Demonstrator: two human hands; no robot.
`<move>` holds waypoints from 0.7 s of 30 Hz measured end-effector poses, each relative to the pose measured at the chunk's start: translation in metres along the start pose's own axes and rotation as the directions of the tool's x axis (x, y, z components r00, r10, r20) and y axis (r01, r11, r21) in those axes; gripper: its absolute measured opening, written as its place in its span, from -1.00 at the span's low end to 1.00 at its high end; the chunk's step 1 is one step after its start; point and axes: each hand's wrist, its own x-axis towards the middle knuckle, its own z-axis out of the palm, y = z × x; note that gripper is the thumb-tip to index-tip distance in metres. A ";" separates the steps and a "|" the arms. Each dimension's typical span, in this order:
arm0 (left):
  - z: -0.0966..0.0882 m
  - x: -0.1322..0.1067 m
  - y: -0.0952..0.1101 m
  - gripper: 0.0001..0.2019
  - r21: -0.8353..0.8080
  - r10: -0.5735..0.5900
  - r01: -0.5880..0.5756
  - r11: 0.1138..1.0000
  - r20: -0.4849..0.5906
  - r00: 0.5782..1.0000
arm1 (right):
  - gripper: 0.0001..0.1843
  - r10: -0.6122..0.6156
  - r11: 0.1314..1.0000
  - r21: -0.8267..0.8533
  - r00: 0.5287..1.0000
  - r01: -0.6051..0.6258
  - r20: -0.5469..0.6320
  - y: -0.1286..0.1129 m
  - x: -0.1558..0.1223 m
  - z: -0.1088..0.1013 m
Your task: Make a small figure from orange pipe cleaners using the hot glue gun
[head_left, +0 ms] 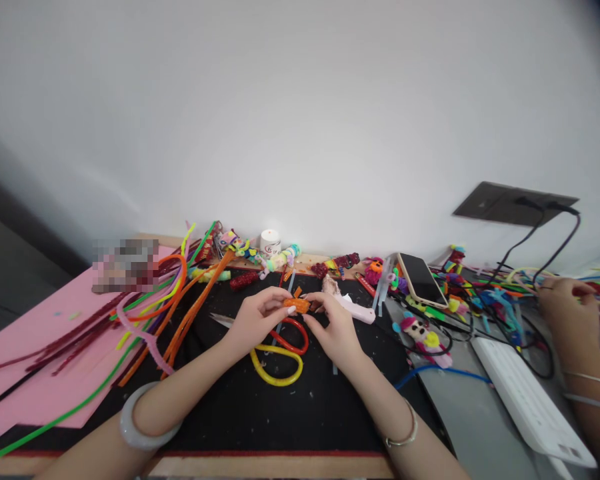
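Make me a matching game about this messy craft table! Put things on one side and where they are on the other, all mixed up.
Things:
1. orange fuzzy piece
2. scissors
3. phone
4. white keyboard

Places:
A. far right, beside another person's arm
B. pinched between the left hand and right hand
C. lying flat on the black mat, under the hands
D. propped at a slant, screen dark

Pairs: 1-B, 2-C, 3-D, 4-A
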 end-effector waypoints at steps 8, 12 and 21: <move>0.001 -0.001 -0.002 -0.81 -0.017 0.014 -0.014 1.000 0.019 1.000 | -0.81 -0.040 0.999 -0.013 0.998 0.039 -0.040 -0.002 0.000 0.000; 0.000 -0.002 -0.005 -0.81 -0.031 0.014 -0.013 0.999 0.025 1.000 | -0.85 -0.061 0.998 -0.007 0.997 0.060 -0.054 -0.002 0.001 0.000; 0.002 -0.001 0.000 -0.79 -0.135 -0.010 0.024 0.991 0.104 0.995 | -0.75 -0.093 0.995 0.020 0.995 0.094 -0.018 -0.003 0.003 -0.004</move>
